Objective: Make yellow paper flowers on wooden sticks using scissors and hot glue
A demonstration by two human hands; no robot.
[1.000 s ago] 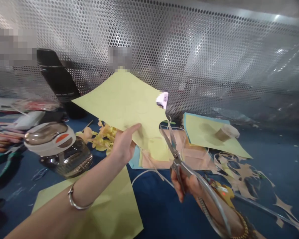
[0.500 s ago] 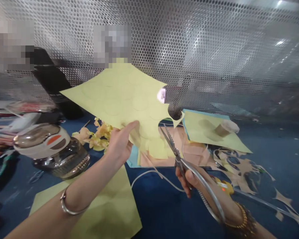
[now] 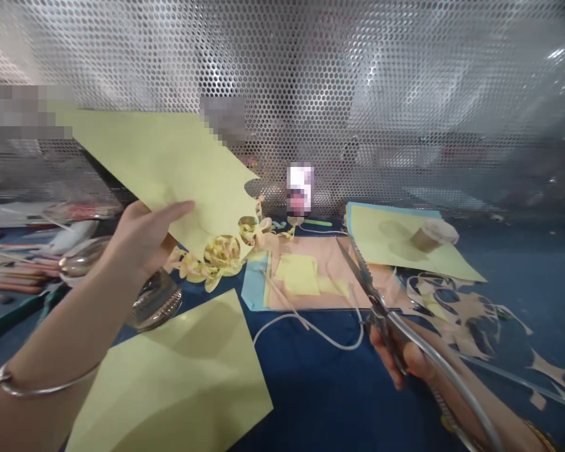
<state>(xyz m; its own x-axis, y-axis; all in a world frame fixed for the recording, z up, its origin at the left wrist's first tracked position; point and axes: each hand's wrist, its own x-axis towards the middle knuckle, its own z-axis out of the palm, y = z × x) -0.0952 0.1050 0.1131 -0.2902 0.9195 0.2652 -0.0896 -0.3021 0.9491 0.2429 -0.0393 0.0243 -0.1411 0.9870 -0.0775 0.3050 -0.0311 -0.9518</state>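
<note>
Raised at the left is a yellow paper sheet, pinched near its lower edge between the thumb and fingers of my left hand. Round notches are cut into the sheet's right edge. My right hand grips metal scissors, their blades pointing up and left, apart from the sheet and nearly together. Below the blades' left side, small yellow paper pieces lie on a stack of peach paper. Curled yellow paper petals sit below the held sheet.
Another yellow sheet lies in front on the blue table. A glass jar stands partly behind my left forearm. Paper offcuts and a small roll on yellow paper are at the right. A perforated metal screen rises behind.
My left hand has carried the yellow sheet to the left, away from the scissors. My right hand has shifted a little right and down with the scissors.
</note>
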